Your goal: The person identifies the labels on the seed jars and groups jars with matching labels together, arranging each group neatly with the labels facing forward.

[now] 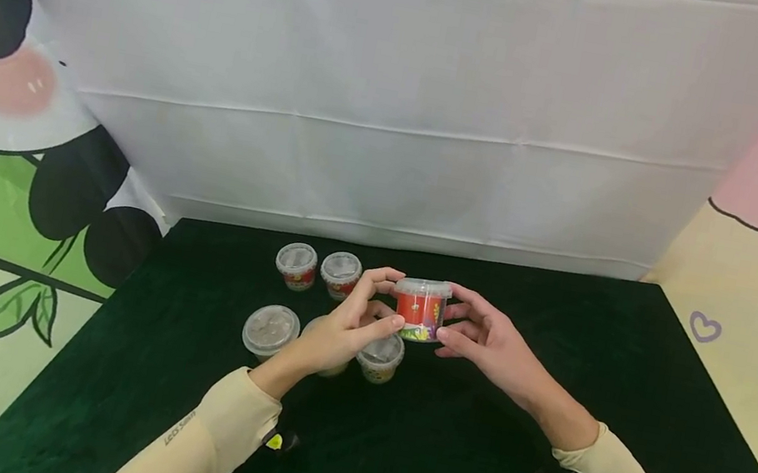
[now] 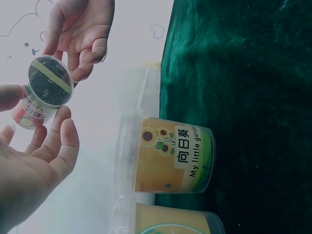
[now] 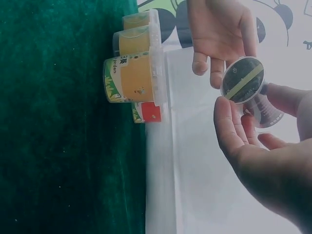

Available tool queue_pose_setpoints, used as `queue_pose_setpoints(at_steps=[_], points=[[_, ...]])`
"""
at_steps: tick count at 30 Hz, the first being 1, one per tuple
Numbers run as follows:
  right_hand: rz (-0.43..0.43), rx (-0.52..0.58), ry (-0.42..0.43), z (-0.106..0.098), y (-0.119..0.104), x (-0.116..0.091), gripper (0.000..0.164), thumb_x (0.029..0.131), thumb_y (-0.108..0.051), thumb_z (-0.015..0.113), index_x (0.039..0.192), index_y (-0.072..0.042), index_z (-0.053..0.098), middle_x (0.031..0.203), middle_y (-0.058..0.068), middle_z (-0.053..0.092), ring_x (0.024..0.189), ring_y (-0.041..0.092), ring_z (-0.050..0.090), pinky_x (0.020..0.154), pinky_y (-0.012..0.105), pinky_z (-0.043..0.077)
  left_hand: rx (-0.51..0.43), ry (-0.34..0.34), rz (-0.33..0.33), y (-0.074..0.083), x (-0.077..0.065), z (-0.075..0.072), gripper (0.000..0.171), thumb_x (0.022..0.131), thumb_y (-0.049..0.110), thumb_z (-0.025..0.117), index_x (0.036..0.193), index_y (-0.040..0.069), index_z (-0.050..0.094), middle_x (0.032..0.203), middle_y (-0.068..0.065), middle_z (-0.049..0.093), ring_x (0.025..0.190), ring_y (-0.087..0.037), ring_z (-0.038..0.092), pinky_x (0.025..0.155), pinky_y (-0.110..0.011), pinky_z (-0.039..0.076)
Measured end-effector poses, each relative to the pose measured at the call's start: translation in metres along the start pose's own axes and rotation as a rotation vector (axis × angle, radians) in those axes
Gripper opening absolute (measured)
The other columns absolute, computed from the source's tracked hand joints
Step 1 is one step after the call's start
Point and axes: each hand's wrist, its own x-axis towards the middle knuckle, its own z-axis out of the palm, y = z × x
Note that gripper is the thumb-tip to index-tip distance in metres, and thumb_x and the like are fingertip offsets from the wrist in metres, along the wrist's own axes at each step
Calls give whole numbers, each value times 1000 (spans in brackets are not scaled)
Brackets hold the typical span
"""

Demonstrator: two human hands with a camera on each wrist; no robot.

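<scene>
Between both hands, a small red plastic tub (image 1: pixel 420 311) with a clear lid is held upright above the table. My left hand (image 1: pixel 350 326) grips its left side, thumb low and a finger near the lid. On the opposite side my right hand (image 1: pixel 493 343) pinches it with thumb and fingers. The left wrist view shows the underside of the tub (image 2: pixel 50 80), dark with a pale yellow strip across it. Below the hands stands a yellow sunflower-labelled tub (image 2: pixel 170 156). In the right wrist view, fingers of both hands surround the held tub (image 3: pixel 242 80).
Two red tubs, one on the left (image 1: pixel 297 266) and one on the right (image 1: pixel 341 274), stand at the back of the dark green cloth (image 1: pixel 459 471). A nearer row has several lidded tubs, including one at its left end (image 1: pixel 271 330), partly behind my left arm. A white curtain (image 1: pixel 405 89) hangs behind.
</scene>
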Motion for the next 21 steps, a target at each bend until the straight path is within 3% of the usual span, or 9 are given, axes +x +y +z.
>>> queue_pose_setpoints(at_steps=[7, 14, 21], points=[[-8, -6, -4, 0, 3, 1, 69, 102, -16, 64, 159, -13, 27, 137, 21, 44, 113, 34, 62, 91, 40, 57, -2, -9, 5, -2, 0, -1, 56, 105, 13, 53, 151, 24, 23, 143, -14, 33, 111, -33, 57, 94, -60, 51], [7, 2, -5, 1, 7, 3, 70, 101, -16, 64, 159, -13, 26, 137, 21, 44, 114, 34, 61, 92, 42, 56, 2, -11, 2, -6, -1, -2, 56, 105, 15, 54, 152, 18, 22, 143, -15, 33, 111, -34, 57, 93, -61, 50], [18, 2, -2, 3, 6, 4, 71, 100, -15, 64, 160, -13, 25, 138, 21, 43, 115, 34, 60, 92, 43, 56, 15, -11, -3, -8, -1, -3, 56, 105, 15, 54, 151, 22, 23, 143, -15, 33, 110, -34, 57, 93, -60, 51]])
